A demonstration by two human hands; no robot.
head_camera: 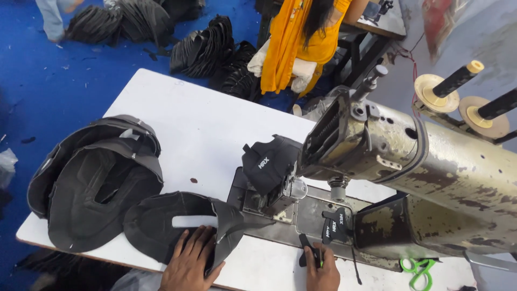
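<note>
My left hand [189, 262] lies flat, fingers apart, on a black padded fabric piece [161, 221] with a white strip, at the table's near edge. That piece narrows to a point running toward the sewing machine's needle plate [312, 215]. My right hand [322, 269] pinches a small black tool [307, 249] with a green tip beside the plate. A small black labelled patch [334, 226] rests on the plate. Another black padded piece [269, 161] sits up under the machine head by the needle.
A worn industrial sewing machine [431, 167] fills the right side. Stacked black padded pieces [94, 172] lie on the white table [188, 118] at left. Green scissors [417, 269] lie near right. Thread spools [458, 81] stand behind. A person in orange [301, 32] stands beyond, near black piles on the blue floor.
</note>
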